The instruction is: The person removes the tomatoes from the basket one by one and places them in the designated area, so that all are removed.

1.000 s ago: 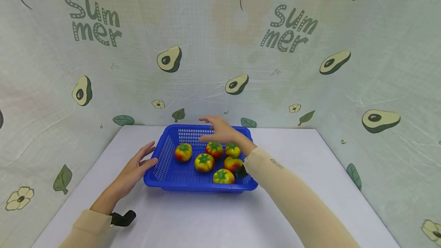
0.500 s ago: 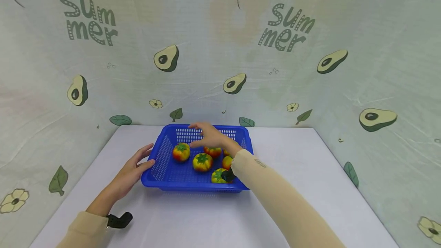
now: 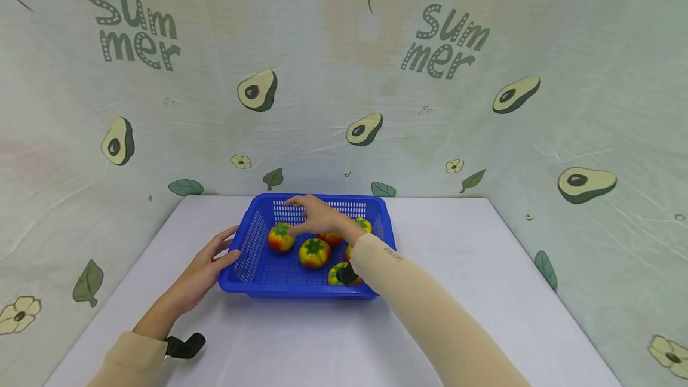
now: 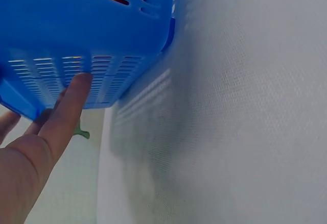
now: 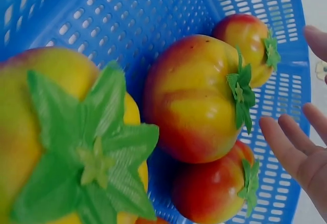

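Note:
A blue plastic basket [image 3: 301, 289] with slotted walls holds several artificial-looking red-and-yellow tomatoes with green leafy tops. My left hand [image 3: 201, 270] touches the basket's left side, its fingers extended along the outer wall in the left wrist view. Over the basket hovers my right hand [image 3: 321, 217], fingers spread and nothing in its grasp. Nearest to it is the leftmost tomato [image 3: 280, 239], just beyond the thumb. Another tomato [image 3: 314, 254] sits in the middle, and the right hand and sleeve partly cover others. A large tomato [image 5: 76, 147] fills the left of the right wrist view.
The basket stands on a white table [image 3: 441, 255]. A printed cloth [image 3: 312, 64] with avocados and lettering hangs behind and on both sides. Dark wrist cameras are strapped to both wrists; the right one [image 3: 348, 273] hangs over the front tomato.
My right hand has moved left across the basket and slightly lower, toward the leftmost tomato. The left hand stays against the basket's left side. The whole head view has shifted slightly.

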Demonstrator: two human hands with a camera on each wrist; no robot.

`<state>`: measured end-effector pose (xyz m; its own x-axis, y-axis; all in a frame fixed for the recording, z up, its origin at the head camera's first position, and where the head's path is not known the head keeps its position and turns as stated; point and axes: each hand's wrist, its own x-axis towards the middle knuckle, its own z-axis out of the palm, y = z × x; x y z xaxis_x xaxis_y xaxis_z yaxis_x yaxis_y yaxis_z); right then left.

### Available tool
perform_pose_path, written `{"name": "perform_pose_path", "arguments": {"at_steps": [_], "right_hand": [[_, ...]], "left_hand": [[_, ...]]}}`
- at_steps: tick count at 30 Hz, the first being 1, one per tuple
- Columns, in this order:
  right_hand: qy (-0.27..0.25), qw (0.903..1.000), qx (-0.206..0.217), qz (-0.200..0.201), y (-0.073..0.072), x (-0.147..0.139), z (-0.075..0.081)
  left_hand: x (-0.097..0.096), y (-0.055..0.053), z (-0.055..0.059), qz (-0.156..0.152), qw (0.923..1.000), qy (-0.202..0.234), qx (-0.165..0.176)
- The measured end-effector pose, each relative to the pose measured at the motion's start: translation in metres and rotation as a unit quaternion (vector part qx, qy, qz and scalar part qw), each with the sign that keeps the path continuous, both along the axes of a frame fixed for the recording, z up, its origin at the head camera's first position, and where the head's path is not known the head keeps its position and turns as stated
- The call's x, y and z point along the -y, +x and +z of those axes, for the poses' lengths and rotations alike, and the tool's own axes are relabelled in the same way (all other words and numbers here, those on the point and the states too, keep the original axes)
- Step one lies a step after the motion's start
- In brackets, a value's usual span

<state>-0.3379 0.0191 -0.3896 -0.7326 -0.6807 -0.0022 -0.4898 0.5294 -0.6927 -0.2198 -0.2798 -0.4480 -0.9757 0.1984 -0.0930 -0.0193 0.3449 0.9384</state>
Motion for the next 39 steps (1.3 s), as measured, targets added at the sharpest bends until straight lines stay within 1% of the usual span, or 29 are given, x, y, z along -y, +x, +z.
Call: {"name": "perform_pose_path", "arguments": {"at_steps": [7,10,13,16,21,25,31,39], "right_hand": [[0.025,0.9996,0.01,0.004,-0.002,0.007,-0.003],[0.04,0.9991,0.011,0.011,-0.003,0.01,0.0],[0.061,0.9978,0.004,0.024,-0.004,0.014,0.003],[0.081,0.9962,-0.001,0.034,-0.005,0.019,0.006],[0.109,0.9935,0.001,0.034,-0.005,0.026,0.008],[0.116,0.9928,0.006,0.03,-0.006,0.029,0.005],[0.119,0.9925,0.008,0.026,-0.011,0.031,-0.004],[0.119,0.9922,0.028,0.024,-0.014,0.035,-0.01]], "left_hand": [[0.001,-0.001,-0.001,0.0,1.0,0.004,0.001],[0.001,-0.002,-0.001,0.0,0.9999,0.014,0.001],[0.001,-0.003,-0.001,-0.001,0.9997,0.022,0.001],[0.002,-0.003,-0.001,-0.003,0.9997,0.023,0.001],[0.003,-0.002,-0.002,-0.001,0.9997,0.022,0.005],[0.003,-0.002,-0.001,-0.001,0.9997,0.025,0.006],[0.003,-0.001,0.0,-0.001,0.9997,0.026,0.003],[0.002,-0.002,-0.002,-0.003,0.9995,0.031,0.003]]}}
